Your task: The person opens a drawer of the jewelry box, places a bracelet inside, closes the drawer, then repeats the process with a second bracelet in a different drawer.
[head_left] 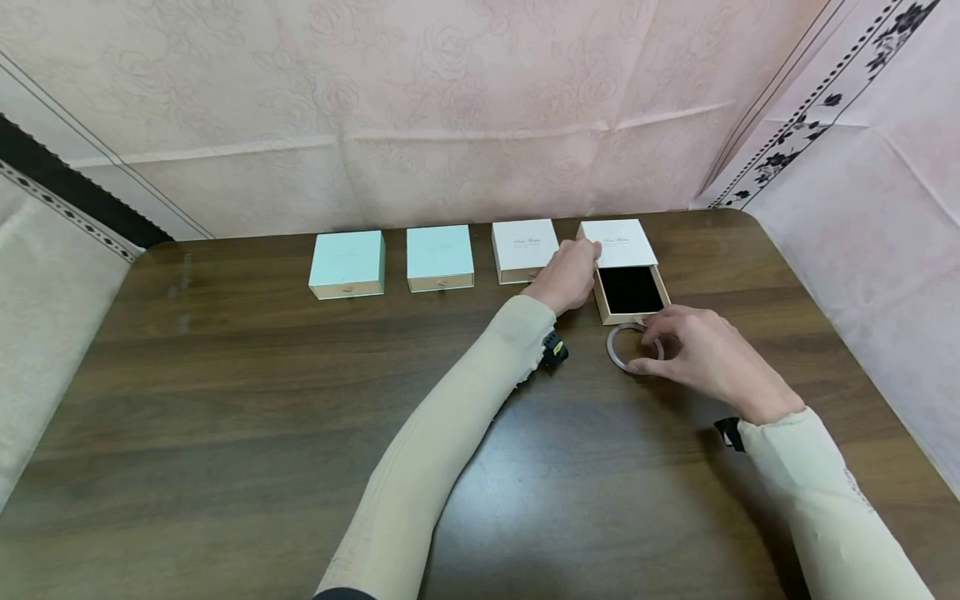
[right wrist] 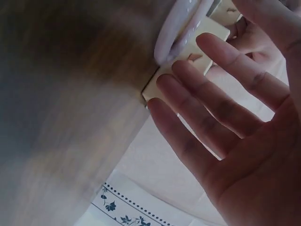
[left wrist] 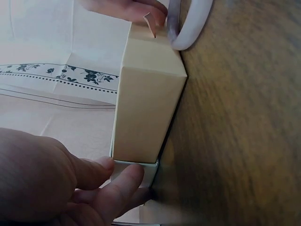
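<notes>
At the right end of a row of boxes, a white drawer box (head_left: 617, 242) has its cream drawer (head_left: 604, 308) pulled out towards me, showing a black lining. My left hand (head_left: 567, 273) holds the white sleeve by its left side, thumb and fingers at its edge in the left wrist view. A pale grey-lilac bangle (head_left: 612, 350) is just in front of the drawer. Around its right side my right hand (head_left: 701, 354) reaches, thumb and forefinger apart. The right wrist view shows that hand's fingers (right wrist: 202, 117) fairly straight; whether they touch the bangle (right wrist: 165, 44) cannot be told.
Another white box (head_left: 525, 243) stands left of my left hand. Two mint-green boxes, one (head_left: 440, 250) nearer and one (head_left: 348, 257) farther left, complete the row with drawers closed. The brown wooden table (head_left: 225, 417) ends at a patterned cloth backdrop (head_left: 450, 100).
</notes>
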Motion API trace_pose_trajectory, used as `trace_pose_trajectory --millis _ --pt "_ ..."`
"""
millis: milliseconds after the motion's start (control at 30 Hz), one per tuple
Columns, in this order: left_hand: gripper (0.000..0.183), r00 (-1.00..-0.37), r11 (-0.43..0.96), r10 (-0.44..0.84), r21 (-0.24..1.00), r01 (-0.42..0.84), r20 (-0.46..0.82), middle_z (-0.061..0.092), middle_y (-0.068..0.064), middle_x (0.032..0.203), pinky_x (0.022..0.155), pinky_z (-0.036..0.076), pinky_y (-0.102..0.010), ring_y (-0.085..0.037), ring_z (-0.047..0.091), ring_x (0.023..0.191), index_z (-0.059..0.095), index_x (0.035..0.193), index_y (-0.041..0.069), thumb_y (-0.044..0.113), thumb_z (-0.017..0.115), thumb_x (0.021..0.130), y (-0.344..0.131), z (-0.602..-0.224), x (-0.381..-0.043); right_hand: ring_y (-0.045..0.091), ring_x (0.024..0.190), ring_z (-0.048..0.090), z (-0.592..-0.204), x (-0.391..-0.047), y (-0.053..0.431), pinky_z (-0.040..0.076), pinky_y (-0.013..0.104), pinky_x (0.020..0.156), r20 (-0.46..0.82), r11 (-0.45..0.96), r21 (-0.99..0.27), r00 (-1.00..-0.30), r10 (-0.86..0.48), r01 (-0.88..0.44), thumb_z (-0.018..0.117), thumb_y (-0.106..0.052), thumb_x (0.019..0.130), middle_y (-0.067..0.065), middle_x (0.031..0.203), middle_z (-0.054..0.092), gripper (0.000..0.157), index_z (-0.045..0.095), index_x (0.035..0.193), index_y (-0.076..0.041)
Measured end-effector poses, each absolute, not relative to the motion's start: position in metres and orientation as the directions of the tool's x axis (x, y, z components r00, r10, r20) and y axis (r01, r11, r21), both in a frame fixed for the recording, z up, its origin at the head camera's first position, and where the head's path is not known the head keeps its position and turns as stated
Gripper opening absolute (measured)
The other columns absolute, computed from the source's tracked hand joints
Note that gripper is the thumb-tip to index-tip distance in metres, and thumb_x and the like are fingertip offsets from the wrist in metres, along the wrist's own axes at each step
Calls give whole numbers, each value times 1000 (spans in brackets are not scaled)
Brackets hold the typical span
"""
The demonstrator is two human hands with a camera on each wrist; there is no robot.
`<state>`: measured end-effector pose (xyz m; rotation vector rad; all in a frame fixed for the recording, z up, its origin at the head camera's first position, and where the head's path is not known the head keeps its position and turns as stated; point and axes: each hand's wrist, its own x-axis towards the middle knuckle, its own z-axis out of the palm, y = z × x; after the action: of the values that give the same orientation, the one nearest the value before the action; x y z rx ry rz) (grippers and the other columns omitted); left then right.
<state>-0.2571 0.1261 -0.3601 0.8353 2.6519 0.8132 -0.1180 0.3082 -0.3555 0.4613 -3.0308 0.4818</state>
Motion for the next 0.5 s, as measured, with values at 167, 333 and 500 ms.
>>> trace_pose_trajectory --millis 167,333,500 --pt "25 -805 684 590 572 453 -69 57 -6 93 54 42 -22 -14 50 65 61 101 10 11 37 110 126 -360 -257 28 107 72 -361 -117 304 52 40 75 84 905 -291 -951 -298 -309 90 -36 77 11 122 74 20 77 79 -21" --pt "24 -798 678 599 576 457 -73 57 -6 96 52 38 -22 -14 46 62 59 101 10 9 37 110 125 -361 -257 28 111 69 -362 -117 302 53 41 78 84 900 -303 -949 -303 -314 90 -30 77 11 118 72 21 72 68 -25" --pt "24 -800 684 594 574 450 -80 57 -5 96 53 38 -22 -14 47 63 59 101 10 9 37 109 126 -361 -258 30 112 66 -364 -116 301 53 43 81 68 899 -314 -952 -300 -306 89 -27 78 13 121 68 29 66 60 -23"
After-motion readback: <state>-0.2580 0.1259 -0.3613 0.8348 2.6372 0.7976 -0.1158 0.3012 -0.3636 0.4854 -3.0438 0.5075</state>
